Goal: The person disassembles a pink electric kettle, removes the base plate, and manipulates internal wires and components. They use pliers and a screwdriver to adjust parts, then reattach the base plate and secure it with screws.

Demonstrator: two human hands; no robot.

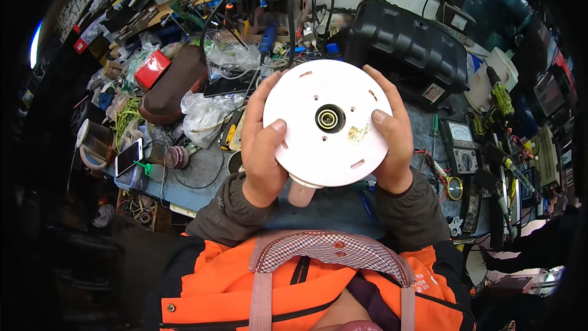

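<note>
Between my two hands is what looks like an electric kettle (306, 153), its round white underside turned up toward me. A black ringed connector socket sits at the centre, with small screw holes and slots around it. A brownish stain marks the right part of the disc. At the near edge a pale pinkish part juts out; I cannot tell if it is the handle or spout. My left hand (264, 147) grips the left rim, thumb on the face. My right hand (395, 138) clasps the right rim likewise. Whatever lies beneath the disc is hidden.
Behind stands a large black tool case (407, 46). To the left lie a brown ribbed object (177, 83), a red box (152, 68) and a phone (128, 157). On the right are an analog multimeter (462, 147), a solder spool (454, 188) and a green drill (501, 95).
</note>
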